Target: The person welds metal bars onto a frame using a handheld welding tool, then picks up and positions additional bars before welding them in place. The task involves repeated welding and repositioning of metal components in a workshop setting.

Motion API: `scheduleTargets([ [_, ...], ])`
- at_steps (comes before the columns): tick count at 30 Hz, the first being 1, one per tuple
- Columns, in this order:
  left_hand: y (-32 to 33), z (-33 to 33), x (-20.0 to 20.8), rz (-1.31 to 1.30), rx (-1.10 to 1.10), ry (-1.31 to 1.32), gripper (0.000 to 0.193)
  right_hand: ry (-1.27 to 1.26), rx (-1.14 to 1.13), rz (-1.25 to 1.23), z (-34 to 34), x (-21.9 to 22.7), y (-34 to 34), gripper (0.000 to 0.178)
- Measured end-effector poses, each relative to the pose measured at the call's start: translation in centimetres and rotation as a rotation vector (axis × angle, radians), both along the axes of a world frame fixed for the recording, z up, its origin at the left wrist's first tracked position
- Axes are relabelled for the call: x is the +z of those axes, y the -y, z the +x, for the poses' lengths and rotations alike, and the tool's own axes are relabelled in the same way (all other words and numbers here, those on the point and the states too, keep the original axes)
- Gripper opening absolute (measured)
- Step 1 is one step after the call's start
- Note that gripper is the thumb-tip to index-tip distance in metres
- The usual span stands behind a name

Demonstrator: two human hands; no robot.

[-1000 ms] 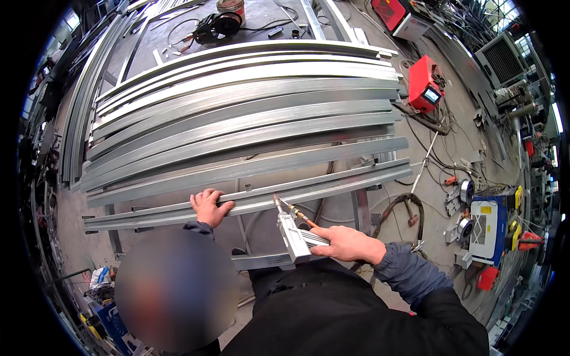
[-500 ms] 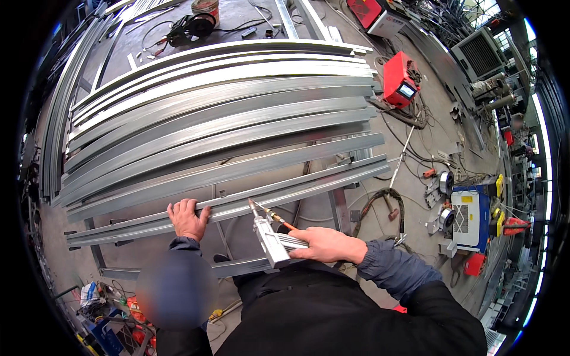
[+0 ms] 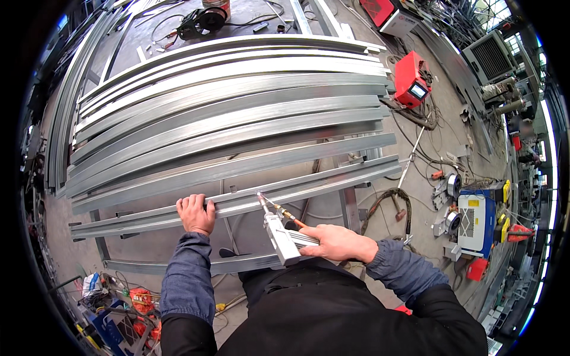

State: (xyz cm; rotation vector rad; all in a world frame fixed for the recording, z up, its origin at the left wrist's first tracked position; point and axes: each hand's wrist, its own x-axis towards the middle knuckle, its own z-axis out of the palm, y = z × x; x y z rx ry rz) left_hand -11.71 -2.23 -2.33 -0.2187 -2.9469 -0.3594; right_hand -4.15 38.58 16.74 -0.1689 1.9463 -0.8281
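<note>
A long grey metal channel (image 3: 320,183) lies crosswise in front of me, nearest of the row of profiles. My left hand (image 3: 196,215) is laid over it left of the middle, fingers bent across the top and thumb to the right. My right hand (image 3: 339,242) is closed round the grip of a silver welding gun (image 3: 281,237). Its narrow nozzle points away from me and meets the channel right of my left hand, where a small bright violet glow shows. A thin feed tube (image 3: 291,216) with brass and orange parts runs alongside the nozzle.
Several more metal profiles (image 3: 231,107) lie side by side beyond the channel. To the right stand a red machine with a screen (image 3: 409,80) and a blue-and-white machine (image 3: 477,222). Cables, a hammer (image 3: 399,209) and a black hose loop (image 3: 374,207) lie on the floor.
The whole scene has shifted slightly rightward in view. A small glow now shows at the nozzle tip. My left hand stays on the channel, and my right hand still holds the gun.
</note>
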Motion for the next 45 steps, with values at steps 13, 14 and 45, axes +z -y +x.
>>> scheduleTargets([
  [13,-0.1,0.0,0.4,0.026,-0.008,0.003,0.029,0.016,-0.017,0.003,-0.2,0.7,0.0,0.06],
  [14,-0.1,0.0,0.4,0.029,-0.008,0.001,0.028,0.015,-0.022,-0.002,-0.1,0.7,0.0,0.06],
  [45,-0.2,0.0,0.3,0.027,-0.006,-0.018,0.027,-0.034,-0.064,-0.09,1.1,-1.7,-1.2,0.067],
])
